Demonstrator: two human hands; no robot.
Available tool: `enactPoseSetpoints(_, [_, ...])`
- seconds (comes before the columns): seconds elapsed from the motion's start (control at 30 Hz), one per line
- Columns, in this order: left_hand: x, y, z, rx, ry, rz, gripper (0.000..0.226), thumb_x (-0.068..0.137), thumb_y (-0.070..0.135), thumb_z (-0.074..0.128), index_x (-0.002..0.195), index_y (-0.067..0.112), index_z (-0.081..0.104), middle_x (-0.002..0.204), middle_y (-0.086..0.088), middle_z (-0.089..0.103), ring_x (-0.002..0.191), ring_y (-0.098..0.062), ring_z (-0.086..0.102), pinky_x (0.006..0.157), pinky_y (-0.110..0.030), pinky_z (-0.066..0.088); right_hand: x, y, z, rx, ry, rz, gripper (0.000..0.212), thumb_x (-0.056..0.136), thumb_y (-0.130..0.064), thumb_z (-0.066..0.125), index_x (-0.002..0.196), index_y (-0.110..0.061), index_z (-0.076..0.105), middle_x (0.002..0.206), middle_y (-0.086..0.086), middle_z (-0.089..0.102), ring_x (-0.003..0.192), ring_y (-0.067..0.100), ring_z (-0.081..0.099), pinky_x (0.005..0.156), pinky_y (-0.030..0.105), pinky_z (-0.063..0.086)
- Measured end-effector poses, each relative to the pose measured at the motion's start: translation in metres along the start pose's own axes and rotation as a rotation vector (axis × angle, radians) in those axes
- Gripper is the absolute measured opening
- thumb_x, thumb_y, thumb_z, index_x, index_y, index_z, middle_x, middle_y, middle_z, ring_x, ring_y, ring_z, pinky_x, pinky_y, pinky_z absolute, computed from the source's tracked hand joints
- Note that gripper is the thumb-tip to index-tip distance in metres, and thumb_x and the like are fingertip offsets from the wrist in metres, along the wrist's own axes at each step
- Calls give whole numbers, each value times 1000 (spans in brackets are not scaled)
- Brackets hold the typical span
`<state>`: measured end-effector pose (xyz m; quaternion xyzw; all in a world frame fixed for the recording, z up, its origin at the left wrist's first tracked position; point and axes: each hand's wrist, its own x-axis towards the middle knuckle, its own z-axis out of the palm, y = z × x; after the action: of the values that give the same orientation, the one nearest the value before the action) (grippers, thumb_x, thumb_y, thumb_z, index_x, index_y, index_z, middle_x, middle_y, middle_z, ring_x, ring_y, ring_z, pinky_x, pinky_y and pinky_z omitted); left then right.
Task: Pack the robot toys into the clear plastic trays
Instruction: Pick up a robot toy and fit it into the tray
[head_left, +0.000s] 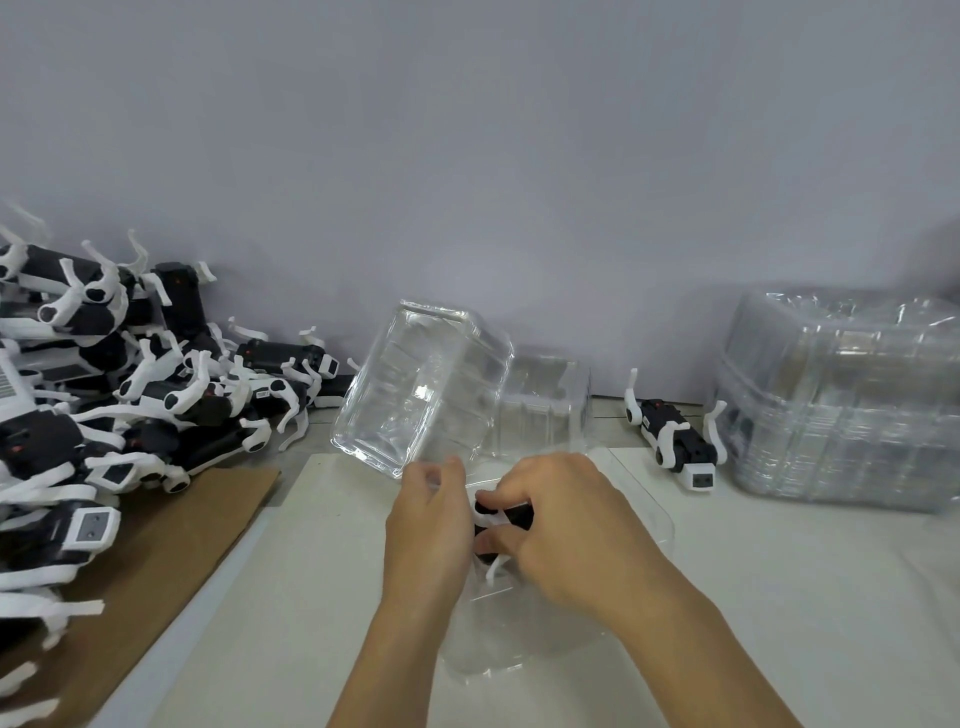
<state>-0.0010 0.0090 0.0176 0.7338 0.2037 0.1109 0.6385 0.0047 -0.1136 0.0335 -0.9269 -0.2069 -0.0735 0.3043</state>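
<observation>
Meanwhile both hands (519, 525) grip one robot toy (501, 519) over one tray (519, 660).

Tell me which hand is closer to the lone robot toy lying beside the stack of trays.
Right. The right hand is nearer that lone robot toy, lying below and left of it; the left hand is farther left, by the raised clear lid.

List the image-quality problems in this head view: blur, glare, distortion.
Head view: wide-angle bending curves the table edges and splays the toy pile at left; the raised clear tray shows white glare streaks and blurred edges; the tray stack at right is soft and smeared; lighting is flat with faint shadows; the left hand and right hand are fairly sharp, hiding most of the toy between them.
</observation>
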Motion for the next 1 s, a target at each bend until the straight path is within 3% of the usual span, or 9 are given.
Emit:
enactPoseSetpoints(0.13, [0, 1, 0, 28, 16, 14, 18, 97, 38, 47, 92, 22, 55, 86, 6, 60, 76, -8, 56, 61, -28, 37, 1, 4, -9, 61, -96, -30, 15, 91, -29, 63, 84, -22, 74, 74, 1, 66, 70, 16, 60, 69, 38, 54])
enactPoseSetpoints(0.2, [-1, 2, 0, 44, 21, 13, 17, 97, 38, 46, 92, 24, 55, 87, 6, 60, 76, -6, 55, 60, -27, 36, 2, 10, -14, 118, -96, 3, 14, 93, -26, 62, 94, -27, 77, 85, -7, 72, 80, 9, 64, 73, 28, 55])
enactPoseSetpoints(0.27, [-1, 3, 0, 40, 25, -3, 16, 98, 38, 46, 91, 26, 55, 88, 8, 60, 75, -5, 54, 59, -25, 35, 2, 19, -20, 115, -3, 73, 18, 92, -32, 66, 107, -37, 74, 99, -23, 66, 95, -3, 60, 83, 14, 47])
enactPoseSetpoints(0.4, [-1, 4, 1, 0, 36, -23, 17, 97, 34, 45, 90, 27, 58, 88, 10, 61, 76, -3, 54, 60, -25, 33, 0, 34, -30, 84, 11, 158, 29, 85, -46, 72, 114, -43, 68, 118, -20, 62, 105, -2, 56, 96, 24, 43])
enactPoseSetpoints(0.5, [-1, 4, 2, -7, 44, -32, 18, 97, 34, 45, 89, 25, 58, 87, 8, 61, 74, -5, 53, 59, -26, 34, -1, 33, -28, 11, -41, 115, 29, 81, -53, 72, 109, -46, 69, 120, -22, 60, 116, 3, 52, 106, 34, 36])
enactPoseSetpoints(0.67, [0, 4, 3, -22, 36, -25, 18, 96, 32, 45, 89, 23, 59, 88, 7, 62, 78, -7, 55, 61, -27, 35, -2, 23, -20, -95, -95, 31, 42, 79, -72, 57, 117, -55, 60, 113, -26, 52, 114, 4, 37, 89, 30, 17])
enactPoseSetpoints(0.8, [4, 5, 4, 4, 14, -7, 17, 95, 37, 44, 90, 28, 58, 93, 8, 61, 84, -6, 56, 63, -27, 38, -5, 13, -15, -154, -147, -23, 53, 78, -81, 37, 125, -58, 45, 108, -20, 52, 108, 14, 34, 90, 35, 24])
enactPoseSetpoints(1.0, [8, 4, 4, 31, -9, 3, 16, 95, 40, 44, 89, 32, 57, 96, 13, 60, 85, 0, 54, 63, -23, 36, -1, 14, -17, -125, -142, -20, 30, 91, -66, 47, 120, -59, 52, 100, -16, 51, 106, 17, 36, 93, 39, 28])
